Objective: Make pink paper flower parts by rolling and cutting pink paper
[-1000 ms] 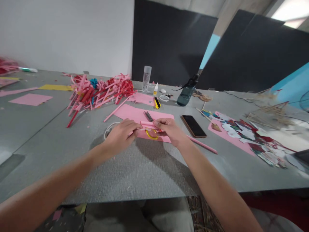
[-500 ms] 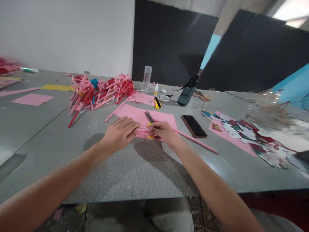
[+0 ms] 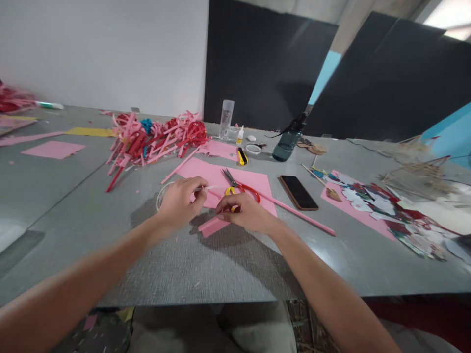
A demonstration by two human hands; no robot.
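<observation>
My left hand (image 3: 180, 200) is closed, pinching a thin white strip (image 3: 208, 188) between thumb and fingertips. A narrow white loop (image 3: 159, 196) curves out behind that hand; whether it belongs to the same strip I cannot tell. My right hand (image 3: 243, 211) is closed on a folded piece of pink paper (image 3: 213, 226), whose near end sticks out below the fingers. Scissors (image 3: 231, 178) with red and yellow handles lie just beyond, on a pink sheet (image 3: 206, 170), partly hidden by the right hand. A long pink paper stick (image 3: 305, 215) runs off to the right.
A heap of pink and red paper strips (image 3: 147, 139) lies at the back left. A yellow cutter (image 3: 242, 156), glue bottle (image 3: 240, 135), tape roll (image 3: 253, 149), clear bottle (image 3: 226, 120) and dark bottle (image 3: 285, 144) stand or lie behind. At right are a phone (image 3: 299, 192) and paper cutouts (image 3: 368, 196).
My hands have moved apart, the left one drawing the white strip away. The right hand has come slightly nearer, and the folded pink paper now tilts toward me. More of the scissors' handles shows.
</observation>
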